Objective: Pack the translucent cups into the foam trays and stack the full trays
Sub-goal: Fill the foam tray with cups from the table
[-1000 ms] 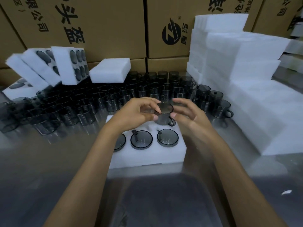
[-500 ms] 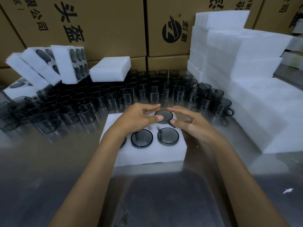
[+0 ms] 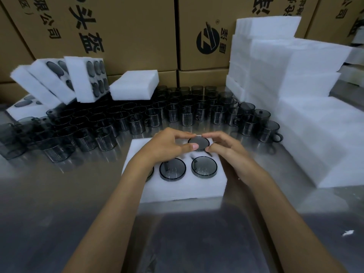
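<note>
A white foam tray [image 3: 183,189] lies on the steel table in front of me. Smoky translucent cups sit sunk in its front holes: one in the middle [image 3: 172,169], one at the right [image 3: 204,166], and a third mostly hidden under my left wrist. Another cup [image 3: 199,142] sits low in the back right hole. My left hand [image 3: 167,146] pinches its left rim with thumb and fingers. My right hand [image 3: 228,148] pinches its right rim. Several loose cups [image 3: 137,123] stand in rows behind the tray.
Filled foam trays [image 3: 86,77] lean at the back left, and a plain foam block [image 3: 135,85] rests on the cups. Tall stacks of foam [image 3: 295,85] fill the right side. Cardboard boxes [image 3: 128,26] wall the back. A white scrap [image 3: 347,232] lies near right.
The cup held above the tray a second ago has gone down into the back right hole. Both hands lowered with it and stay on its rim.
</note>
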A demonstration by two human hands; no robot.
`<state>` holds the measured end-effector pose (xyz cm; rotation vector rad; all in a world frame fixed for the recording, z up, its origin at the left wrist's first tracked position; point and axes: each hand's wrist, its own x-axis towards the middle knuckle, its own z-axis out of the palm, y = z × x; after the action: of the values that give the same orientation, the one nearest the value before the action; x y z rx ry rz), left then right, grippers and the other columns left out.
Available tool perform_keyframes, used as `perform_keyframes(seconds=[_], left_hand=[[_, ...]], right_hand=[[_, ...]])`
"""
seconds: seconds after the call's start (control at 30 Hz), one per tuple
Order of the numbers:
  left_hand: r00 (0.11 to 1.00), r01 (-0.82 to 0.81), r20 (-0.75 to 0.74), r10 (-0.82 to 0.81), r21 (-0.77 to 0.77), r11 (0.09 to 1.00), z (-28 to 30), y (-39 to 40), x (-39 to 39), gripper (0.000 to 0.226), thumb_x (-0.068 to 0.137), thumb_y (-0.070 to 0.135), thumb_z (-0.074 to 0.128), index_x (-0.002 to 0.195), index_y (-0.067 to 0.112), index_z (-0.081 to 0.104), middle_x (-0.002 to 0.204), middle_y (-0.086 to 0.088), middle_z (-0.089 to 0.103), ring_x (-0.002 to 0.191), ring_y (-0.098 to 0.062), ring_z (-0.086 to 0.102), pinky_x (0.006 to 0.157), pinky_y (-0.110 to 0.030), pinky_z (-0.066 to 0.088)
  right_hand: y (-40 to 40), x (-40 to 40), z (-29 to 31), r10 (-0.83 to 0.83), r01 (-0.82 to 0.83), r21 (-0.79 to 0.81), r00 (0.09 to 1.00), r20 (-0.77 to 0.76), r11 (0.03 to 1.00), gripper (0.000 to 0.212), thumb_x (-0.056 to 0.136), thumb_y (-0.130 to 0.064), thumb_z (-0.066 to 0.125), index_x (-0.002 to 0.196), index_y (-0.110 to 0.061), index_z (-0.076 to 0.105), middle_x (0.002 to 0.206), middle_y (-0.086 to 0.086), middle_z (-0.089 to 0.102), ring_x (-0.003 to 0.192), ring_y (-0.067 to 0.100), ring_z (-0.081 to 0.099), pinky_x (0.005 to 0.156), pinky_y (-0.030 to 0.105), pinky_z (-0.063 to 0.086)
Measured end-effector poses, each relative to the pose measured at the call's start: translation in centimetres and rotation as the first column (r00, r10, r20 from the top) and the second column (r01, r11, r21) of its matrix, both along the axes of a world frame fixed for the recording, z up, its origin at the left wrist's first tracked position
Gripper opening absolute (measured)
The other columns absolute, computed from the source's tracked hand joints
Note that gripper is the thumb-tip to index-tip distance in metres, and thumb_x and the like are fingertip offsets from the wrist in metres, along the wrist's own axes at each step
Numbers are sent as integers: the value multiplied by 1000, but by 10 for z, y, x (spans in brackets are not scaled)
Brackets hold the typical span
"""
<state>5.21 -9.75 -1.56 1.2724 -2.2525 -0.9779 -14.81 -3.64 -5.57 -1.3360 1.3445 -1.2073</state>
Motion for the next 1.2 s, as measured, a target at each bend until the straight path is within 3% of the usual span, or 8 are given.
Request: perform_keyframes(seconds=[0.1, 0.23, 0.4, 0.57, 0.77, 0.87, 1.0, 1.2], left_hand=[[993, -46, -107, 44, -18, 999, 0, -4, 1, 24, 92, 44, 65, 113, 36, 73, 120, 18, 68, 103, -1, 67, 104, -29, 45], [972, -226, -87, 216, -119, 967, 13, -42, -12, 26, 100, 26, 54, 121, 24, 69, 123, 3, 67, 107, -14, 63, 99, -35, 49], [959, -213, 157, 236, -150, 966, 20, -93, -45, 36, 97, 19, 59, 133, 18, 59, 130, -9, 60, 110, -24, 60, 96, -33, 48], [949, -226, 182, 259, -182, 957, 11, -107, -66, 11, 90, 21, 69, 96, 14, 64, 95, -5, 65, 74, -18, 58, 71, -32, 48], [939, -288, 168, 300, -95, 953, 2, -101, -66, 36, 83, 30, 79, 74, 13, 49, 73, -6, 62, 64, -22, 61, 64, -33, 57], [935, -286, 178, 305, -125, 950, 3, -95, -61, 45, 78, 39, 82, 67, 13, 47, 66, -2, 58, 61, -15, 56, 50, -25, 42], [940, -282, 156, 303, -143, 949, 4, -84, -51, 49, 74, 40, 85, 63, 14, 45, 67, -3, 59, 65, -18, 56, 57, -29, 44], [966, -258, -89, 244, -220, 941, 17, -61, -29, 24, 83, 23, 78, 73, 14, 58, 78, 0, 63, 73, -15, 55, 67, -28, 45]], right_hand=[[-6, -4, -8, -34, 35, -11, 996, 79, 999, 35, 75, -36, 72, 110, -35, 71, 111, 1, 73, 109, 22, 68, 104, 50, 49], [-21, -9, -14, -238, 251, -37, 948, 213, 967, 18, 83, -26, 68, 99, -30, 75, 106, -1, 74, 109, 20, 68, 104, 44, 50], [-28, -3, -21, -261, 270, -52, 955, 138, 961, 11, 91, -22, 66, 95, -27, 75, 92, -13, 74, 90, 4, 69, 66, 11, 51], [-30, -7, -20, -278, 287, -31, 946, 167, 957, 10, 91, -21, 66, 94, -21, 75, 95, -8, 73, 78, -9, 64, 61, 7, 48], [-30, -7, -20, -265, 272, -19, 949, 171, 962, 11, 92, -20, 65, 94, -20, 76, 101, -4, 72, 78, -10, 62, 59, 5, 46], [-29, -7, -19, -258, 266, -20, 950, 178, 964, 11, 92, -19, 65, 94, -20, 76, 100, -5, 72, 78, -11, 62, 59, 4, 45], [-26, -5, -17, -257, 264, -15, 948, 186, 964, 11, 92, -20, 65, 93, -20, 76, 99, -4, 72, 78, -9, 64, 59, 5, 46], [-24, -2, -13, -270, 272, 7, 951, 153, 962, 10, 92, -23, 66, 92, -23, 76, 99, -5, 73, 89, 3, 66, 61, 6, 46]])
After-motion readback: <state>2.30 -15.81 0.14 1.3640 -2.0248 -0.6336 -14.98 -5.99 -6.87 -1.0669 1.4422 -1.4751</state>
